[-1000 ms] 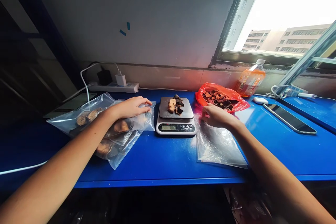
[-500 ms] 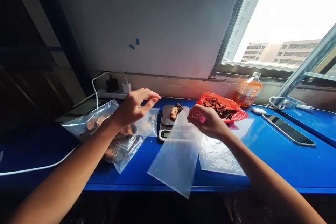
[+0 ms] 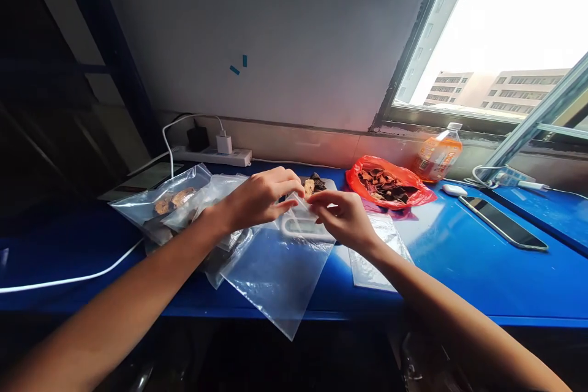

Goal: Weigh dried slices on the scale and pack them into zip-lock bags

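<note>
A clear plastic bag hangs in front of me over the table edge, flat, with nothing visible inside. My right hand pinches its upper edge between thumb and fingers. At the same upper edge, my left hand brings thumb and forefinger together on the plastic, close to the right fingertips. Behind the bag stands a kitchen scale, partly covered by bag and hands. On its plate lie dried pieces, some pale tan and some dark.
Filled clear bags of brown dried pieces lie left. At right are a red bag of dark dried pieces, a stack of flat clear bags, a drink bottle, a phone and a white case. A power strip is behind.
My left hand has moved right and down to the bag's upper edge. The bag has swung left and spread out, and my right hand has shifted slightly left.
</note>
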A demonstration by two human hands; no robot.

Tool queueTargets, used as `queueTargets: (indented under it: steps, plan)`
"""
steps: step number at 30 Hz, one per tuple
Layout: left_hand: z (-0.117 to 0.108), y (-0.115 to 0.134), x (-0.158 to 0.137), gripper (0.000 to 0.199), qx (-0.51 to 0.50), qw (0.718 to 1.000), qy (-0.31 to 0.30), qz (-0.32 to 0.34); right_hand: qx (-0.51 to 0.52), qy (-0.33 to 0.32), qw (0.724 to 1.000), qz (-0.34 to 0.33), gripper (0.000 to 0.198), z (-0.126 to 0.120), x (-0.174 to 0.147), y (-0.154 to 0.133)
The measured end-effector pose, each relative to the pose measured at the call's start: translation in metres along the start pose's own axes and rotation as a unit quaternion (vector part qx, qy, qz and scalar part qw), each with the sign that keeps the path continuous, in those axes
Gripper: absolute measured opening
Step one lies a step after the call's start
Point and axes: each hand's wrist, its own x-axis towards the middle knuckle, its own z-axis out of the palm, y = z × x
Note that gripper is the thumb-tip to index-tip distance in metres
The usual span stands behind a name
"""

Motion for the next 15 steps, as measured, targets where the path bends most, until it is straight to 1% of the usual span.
queueTargets:
  steps: [4,6,8,10,11,12,13,15]
  plan:
    - [0.005,0.007,0.002,0.01,0.012,0.999,-0.012,0.029,-0.006,-0.018,1.0,-0.004,0.01,-0.001,-0.001,-0.003]
    - [0.008,0.008,0.003,0.01,0.02,0.999,-0.015,0.048,0.0,-0.056,0.998,0.016,0.011,-0.004,0.001,-0.003]
    - [0.01,0.008,0.003,0.012,0.025,0.997,-0.009,0.066,0.067,-0.126,0.987,0.067,0.015,-0.009,0.004,-0.003]
    - [0.013,0.01,0.003,0.015,0.028,0.997,0.002,0.079,0.164,-0.184,0.963,0.11,0.019,-0.013,0.006,-0.001]
    - [0.014,0.011,0.003,0.017,0.027,0.996,0.008,0.083,0.199,-0.199,0.952,0.118,0.02,-0.014,0.007,0.0]
    - [0.015,0.012,0.003,0.018,0.025,0.996,0.009,0.083,0.215,-0.205,0.948,0.118,0.02,-0.014,0.007,0.0]
    - [0.016,0.013,0.004,0.018,0.017,0.997,0.009,0.079,0.214,-0.201,0.949,0.109,0.02,-0.014,0.007,0.001]
    - [0.016,0.015,0.004,0.016,-0.017,0.998,-0.002,0.065,0.174,-0.184,0.964,0.078,0.016,-0.011,0.007,0.002]
